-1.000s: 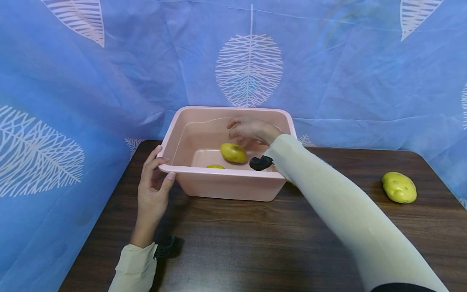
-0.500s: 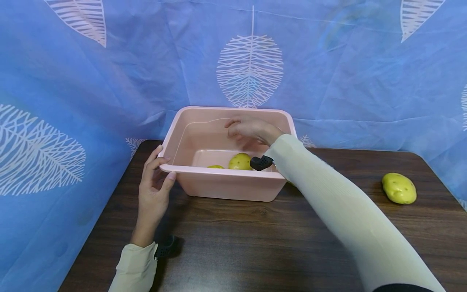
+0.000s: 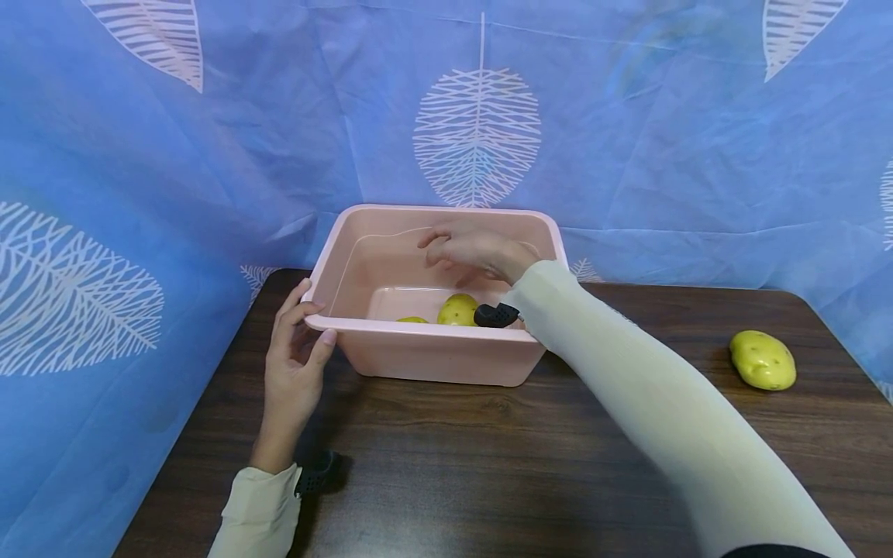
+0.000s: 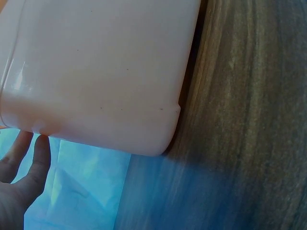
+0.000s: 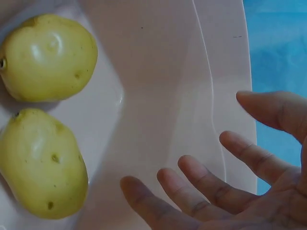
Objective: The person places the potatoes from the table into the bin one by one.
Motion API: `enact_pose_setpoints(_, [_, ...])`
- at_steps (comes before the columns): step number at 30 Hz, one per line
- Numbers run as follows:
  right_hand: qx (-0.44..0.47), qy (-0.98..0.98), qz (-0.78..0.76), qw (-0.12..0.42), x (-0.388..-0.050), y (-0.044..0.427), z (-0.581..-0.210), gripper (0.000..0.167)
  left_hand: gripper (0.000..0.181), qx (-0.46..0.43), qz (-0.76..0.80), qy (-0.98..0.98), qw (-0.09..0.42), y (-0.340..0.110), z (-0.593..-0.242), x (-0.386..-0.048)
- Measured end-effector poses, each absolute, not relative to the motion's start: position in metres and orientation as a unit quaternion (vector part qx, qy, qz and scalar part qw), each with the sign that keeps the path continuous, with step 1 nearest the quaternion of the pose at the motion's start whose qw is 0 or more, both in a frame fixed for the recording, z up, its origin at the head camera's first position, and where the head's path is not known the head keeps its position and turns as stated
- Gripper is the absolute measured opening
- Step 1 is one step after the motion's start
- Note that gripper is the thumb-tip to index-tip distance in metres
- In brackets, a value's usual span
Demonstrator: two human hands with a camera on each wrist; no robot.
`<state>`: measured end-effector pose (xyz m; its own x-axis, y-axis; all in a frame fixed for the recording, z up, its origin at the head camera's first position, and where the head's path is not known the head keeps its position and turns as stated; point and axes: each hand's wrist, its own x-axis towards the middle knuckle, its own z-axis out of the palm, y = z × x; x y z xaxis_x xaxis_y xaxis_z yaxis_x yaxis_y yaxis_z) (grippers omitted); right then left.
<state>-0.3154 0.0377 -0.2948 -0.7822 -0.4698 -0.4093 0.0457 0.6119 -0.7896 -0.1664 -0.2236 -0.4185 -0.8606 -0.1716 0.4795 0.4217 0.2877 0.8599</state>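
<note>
A pink plastic basin point(image 3: 432, 353) stands at the back of the table. My left hand point(image 3: 293, 380) grips its front left corner, thumb on the front side and fingers at the left rim; in the left wrist view two fingers point(image 4: 41, 155) touch its wall. Above the basin's inside hovers my right hand point(image 3: 474, 248), holding nothing, its fingers spread apart in the right wrist view. Two yellow potatoes lie on the basin floor: one potato point(image 3: 456, 309) near the front wall, and another point(image 3: 413, 318) mostly hidden by the front rim. The right wrist view shows both potatoes point(image 5: 43, 163) side by side.
Another yellow potato point(image 3: 763, 360) lies on the dark wooden table point(image 3: 488, 473) at the right. A blue cloth point(image 3: 628, 139) with white leaf prints hangs close behind the basin. My right sleeve point(image 3: 649, 387) crosses over the basin's right front corner.
The visible potato in the basin rolled right and toward the front wall, then came to rest. My right hand shifted slightly left, fingers spreading a little. The left hand stayed put.
</note>
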Motion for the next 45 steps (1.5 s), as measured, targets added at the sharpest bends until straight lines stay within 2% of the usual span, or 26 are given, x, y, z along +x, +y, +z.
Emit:
enact_pose_setpoints(17, [-0.132, 0.839, -0.43, 0.308, -0.312, 0.041, -0.286, 0.057, 0.042, -0.075, -0.588, -0.765, 0.252, -0.223, -0.418, -0.166])
enact_pose_setpoints(45, [-0.132, 0.829, -0.474, 0.267, -0.308, 0.059, -0.266, 0.052, 0.041, -0.071, -0.578, -0.773, 0.252, -0.223, -0.418, -0.166])
